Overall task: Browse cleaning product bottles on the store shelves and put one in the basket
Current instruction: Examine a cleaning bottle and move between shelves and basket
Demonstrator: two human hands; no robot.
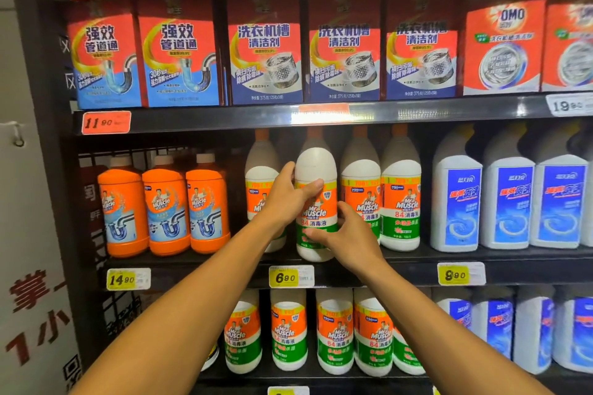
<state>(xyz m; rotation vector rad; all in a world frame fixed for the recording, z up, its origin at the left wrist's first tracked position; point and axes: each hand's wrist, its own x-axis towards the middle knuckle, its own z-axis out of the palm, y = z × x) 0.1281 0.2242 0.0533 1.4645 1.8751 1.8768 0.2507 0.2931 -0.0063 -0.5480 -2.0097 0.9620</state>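
The browsing step is judged in hand: the white bottle (316,202) is gripped high by the left hand (288,194) and low by the right hand (348,236), at the shelf (401,255) front, and must next be drawn clear toward the unseen basket.

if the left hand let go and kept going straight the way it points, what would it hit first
Probably the white Mr Muscle bottle with the orange cap standing behind and left of the white disinfectant bottle with the orange and green label that the left hand grips. Depth is unclear, so this is a guess.
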